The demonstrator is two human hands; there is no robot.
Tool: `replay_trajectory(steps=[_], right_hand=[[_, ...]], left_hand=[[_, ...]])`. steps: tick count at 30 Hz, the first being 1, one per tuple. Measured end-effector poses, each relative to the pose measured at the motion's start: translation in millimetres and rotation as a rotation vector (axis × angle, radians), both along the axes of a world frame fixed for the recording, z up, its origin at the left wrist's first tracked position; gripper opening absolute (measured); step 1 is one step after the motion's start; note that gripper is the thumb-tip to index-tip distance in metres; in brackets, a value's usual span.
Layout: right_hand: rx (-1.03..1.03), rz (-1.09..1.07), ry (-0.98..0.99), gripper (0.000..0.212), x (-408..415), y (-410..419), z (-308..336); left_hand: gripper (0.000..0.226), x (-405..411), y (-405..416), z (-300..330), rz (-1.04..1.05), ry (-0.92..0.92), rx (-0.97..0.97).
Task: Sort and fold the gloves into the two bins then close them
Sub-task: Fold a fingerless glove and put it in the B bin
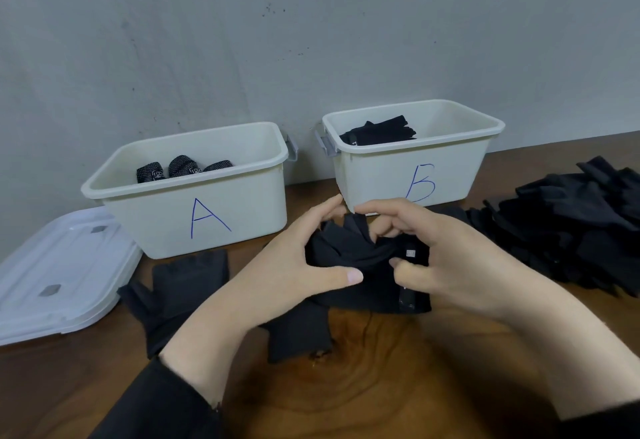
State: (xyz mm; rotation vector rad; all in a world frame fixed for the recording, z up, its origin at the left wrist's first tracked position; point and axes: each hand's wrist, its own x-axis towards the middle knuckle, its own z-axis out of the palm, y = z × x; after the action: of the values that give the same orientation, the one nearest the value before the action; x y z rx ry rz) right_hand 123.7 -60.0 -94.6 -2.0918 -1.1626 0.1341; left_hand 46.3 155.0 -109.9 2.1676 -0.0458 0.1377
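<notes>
Two hands, the left hand (pixel 294 258) and the right hand (pixel 433 251), pinch a black glove (pixel 363 258) between curled fingers, just in front of bin B (pixel 450 158) on the wooden table (pixel 381 386). Bin A (pixel 242 217) holds what look like three rolled gloves (pixel 180 168). A glove pile (pixel 571 231) lies to the right.

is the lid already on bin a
No, bin A stands open with rolled gloves showing inside, and the lids lie stacked on the table to its left.
</notes>
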Motion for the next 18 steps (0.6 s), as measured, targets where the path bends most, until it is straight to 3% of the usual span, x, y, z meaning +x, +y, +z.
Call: replay_trajectory(steps=[3, 5, 8, 10, 13, 18], right_hand=[[0.091, -0.024, -0.010, 0.067, 0.1, 0.9, -1.5], [0.243, -0.106, 0.030, 0.062, 2.3, 3.1, -4.8], [0.431, -0.201, 0.323, 0.068, 7.1, 6.1, -9.5], [0.365, -0.192, 0.481, 0.060, 9.0, 6.6, -11.6], [0.342, -0.217, 0.569, 0.031, 11.0, 6.3, -14.7], [0.478, -0.270, 0.650, 0.023, 17.5, -0.7, -11.5]], left_hand=[[0.040, 0.8, -2.1, 0.3, 0.048, -0.002, -0.025], [0.023, 1.9, -2.9, 0.0, 0.108, -0.008, -0.138], [0.020, 1.6, -5.2, 0.6, 0.159, -0.017, -0.365], [0.019, 2.1, -6.5, -0.4, 0.185, -0.011, -0.458], [0.021, 5.2, -4.0, -7.1, 0.239, -0.016, -0.507], [0.018, 9.7, 2.5, -13.9, 0.295, -0.106, -0.535]])
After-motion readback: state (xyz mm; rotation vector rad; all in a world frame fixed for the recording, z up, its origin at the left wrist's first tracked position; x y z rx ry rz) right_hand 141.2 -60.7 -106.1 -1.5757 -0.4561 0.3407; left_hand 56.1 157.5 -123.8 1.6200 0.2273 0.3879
